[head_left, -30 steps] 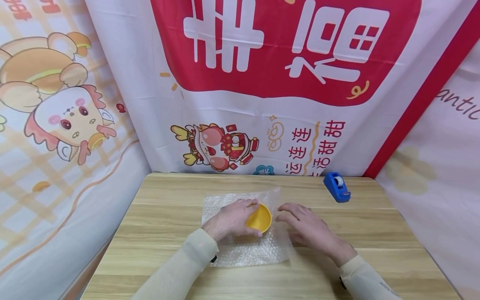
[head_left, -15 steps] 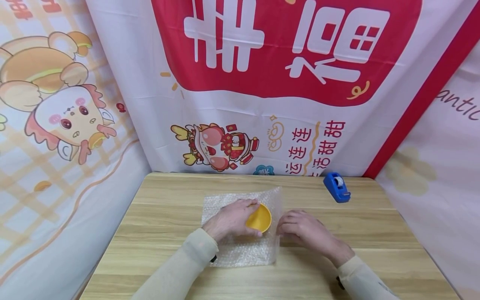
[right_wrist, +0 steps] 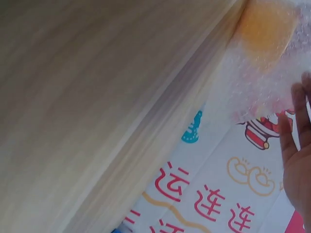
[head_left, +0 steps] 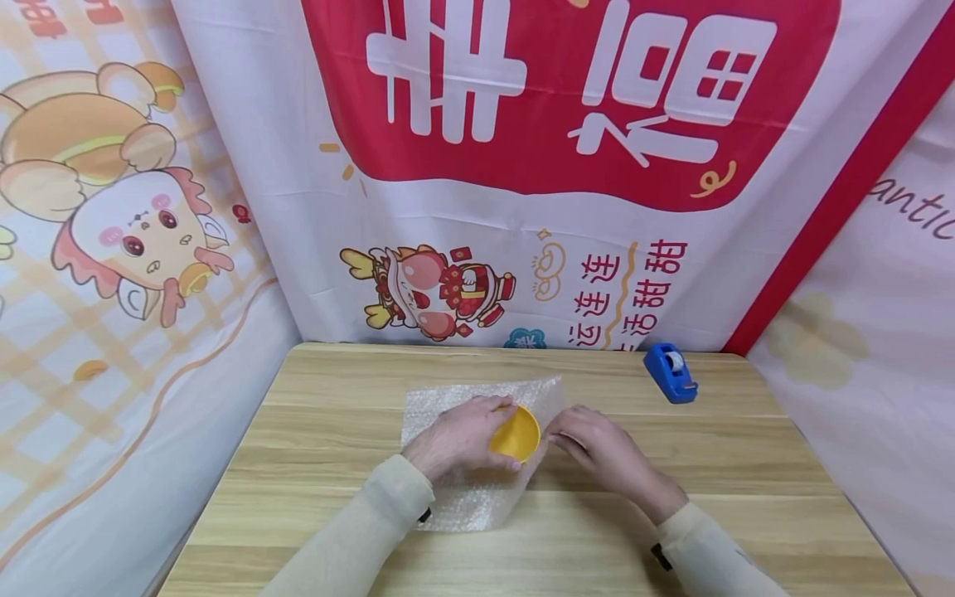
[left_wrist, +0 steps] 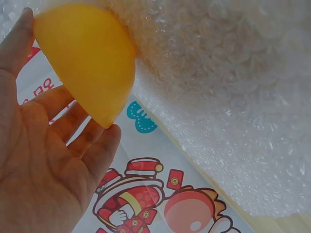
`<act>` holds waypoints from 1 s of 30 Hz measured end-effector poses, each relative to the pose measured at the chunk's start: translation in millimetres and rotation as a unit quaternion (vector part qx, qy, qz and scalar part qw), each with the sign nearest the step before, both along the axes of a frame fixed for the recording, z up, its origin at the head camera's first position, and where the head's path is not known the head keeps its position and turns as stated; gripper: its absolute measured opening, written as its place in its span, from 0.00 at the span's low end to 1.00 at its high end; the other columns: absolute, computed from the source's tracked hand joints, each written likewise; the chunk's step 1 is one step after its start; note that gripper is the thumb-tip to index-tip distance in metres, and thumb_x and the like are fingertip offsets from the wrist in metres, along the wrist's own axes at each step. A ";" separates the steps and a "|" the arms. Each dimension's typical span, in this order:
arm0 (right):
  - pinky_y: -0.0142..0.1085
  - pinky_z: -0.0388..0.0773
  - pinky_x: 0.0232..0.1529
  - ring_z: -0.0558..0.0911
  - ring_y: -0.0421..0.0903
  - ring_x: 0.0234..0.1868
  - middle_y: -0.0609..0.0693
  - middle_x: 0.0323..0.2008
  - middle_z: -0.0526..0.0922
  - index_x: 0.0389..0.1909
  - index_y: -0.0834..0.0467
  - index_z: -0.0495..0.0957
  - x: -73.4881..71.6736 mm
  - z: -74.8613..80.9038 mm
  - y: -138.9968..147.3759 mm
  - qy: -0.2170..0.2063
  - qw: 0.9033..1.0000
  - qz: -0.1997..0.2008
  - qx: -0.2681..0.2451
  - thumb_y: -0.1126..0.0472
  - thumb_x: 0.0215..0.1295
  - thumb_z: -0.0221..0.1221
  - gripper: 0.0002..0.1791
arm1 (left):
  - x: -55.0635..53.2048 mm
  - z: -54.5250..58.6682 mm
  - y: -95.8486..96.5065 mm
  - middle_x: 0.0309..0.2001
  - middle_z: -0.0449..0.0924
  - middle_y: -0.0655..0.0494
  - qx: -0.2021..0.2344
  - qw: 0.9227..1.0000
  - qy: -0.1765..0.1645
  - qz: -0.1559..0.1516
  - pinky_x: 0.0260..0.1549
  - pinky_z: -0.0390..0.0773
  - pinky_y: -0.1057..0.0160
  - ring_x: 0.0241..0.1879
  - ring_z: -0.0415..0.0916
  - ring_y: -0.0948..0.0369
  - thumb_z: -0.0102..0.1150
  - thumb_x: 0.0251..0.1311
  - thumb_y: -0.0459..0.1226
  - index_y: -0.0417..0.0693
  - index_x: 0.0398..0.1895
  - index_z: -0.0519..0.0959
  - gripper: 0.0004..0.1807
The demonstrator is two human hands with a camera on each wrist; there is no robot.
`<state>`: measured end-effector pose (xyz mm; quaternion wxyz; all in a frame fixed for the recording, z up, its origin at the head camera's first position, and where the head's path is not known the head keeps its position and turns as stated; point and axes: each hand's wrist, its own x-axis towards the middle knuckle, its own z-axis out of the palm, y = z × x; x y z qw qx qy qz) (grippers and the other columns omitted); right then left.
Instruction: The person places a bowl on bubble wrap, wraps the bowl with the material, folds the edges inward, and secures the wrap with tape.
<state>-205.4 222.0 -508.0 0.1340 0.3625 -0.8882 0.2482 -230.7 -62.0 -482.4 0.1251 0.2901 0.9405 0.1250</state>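
Note:
A yellow bowl (head_left: 524, 434) sits on a sheet of bubble wrap (head_left: 473, 504) on the wooden table. From the left, my left hand (head_left: 464, 433) holds the bowl, thumb and fingers spread round its sides. In the left wrist view the bowl's rounded outside (left_wrist: 90, 60) shows between the fingers, with bubble wrap (left_wrist: 218, 82) beside it. My right hand (head_left: 606, 452) pinches the wrap's right edge, raised close to the bowl. Through the lifted wrap (right_wrist: 248, 87) the bowl shows blurred in the right wrist view; my right fingertips are partly cut off there.
A blue tape dispenser (head_left: 671, 375) stands near the table's back right corner. Printed cloth (head_left: 477, 211) hangs behind the wooden table (head_left: 336, 398) and along both sides.
My right hand has closed on the wrap's right edge and brought it up and leftward toward the bowl. The left hand and the bowl stay in place.

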 end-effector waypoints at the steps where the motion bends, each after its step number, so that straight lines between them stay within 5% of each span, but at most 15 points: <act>1: 0.43 0.97 0.58 0.91 0.39 0.52 0.38 0.49 0.95 0.52 0.46 0.92 -0.4 0.0 -2.3 -0.010 1.000 -0.014 -0.003 0.63 0.80 0.74 0.08 | 0.1 0.0 0.2 0.92 0.69 0.54 0.000 1.000 0.001 0.000 0.93 0.69 0.47 0.91 0.68 0.50 0.77 0.71 0.66 0.52 0.92 0.71 0.54; 11: 0.46 0.96 0.60 0.90 0.39 0.53 0.39 0.49 0.94 0.51 0.44 0.91 -6.4 -0.9 -24.0 -0.105 0.987 -0.120 -0.027 0.57 0.85 0.71 0.03 | -0.9 -0.9 -0.4 0.93 0.69 0.54 -0.003 1.000 0.007 -0.006 0.93 0.69 0.49 0.91 0.68 0.51 0.75 0.72 0.58 0.52 0.93 0.69 0.51; 23: 0.42 0.93 0.54 0.89 0.41 0.50 0.44 0.47 0.94 0.48 0.49 0.91 -13.1 -6.1 -40.9 -0.087 0.987 -0.130 -0.031 0.59 0.86 0.70 0.03 | -2.1 0.2 -6.0 0.95 0.64 0.58 0.018 1.000 -0.021 -0.012 0.92 0.71 0.46 0.93 0.66 0.52 0.77 0.73 0.53 0.54 0.92 0.71 0.47; 30: 0.35 0.90 0.48 0.87 0.38 0.45 0.43 0.45 0.93 0.47 0.48 0.91 -14.7 -8.1 -49.5 -0.106 0.984 -0.143 -0.023 0.58 0.86 0.71 0.03 | -2.5 0.3 -19.9 0.96 0.61 0.50 0.068 0.996 -0.049 -0.039 0.94 0.66 0.45 0.94 0.63 0.48 0.76 0.75 0.56 0.54 0.92 0.71 0.47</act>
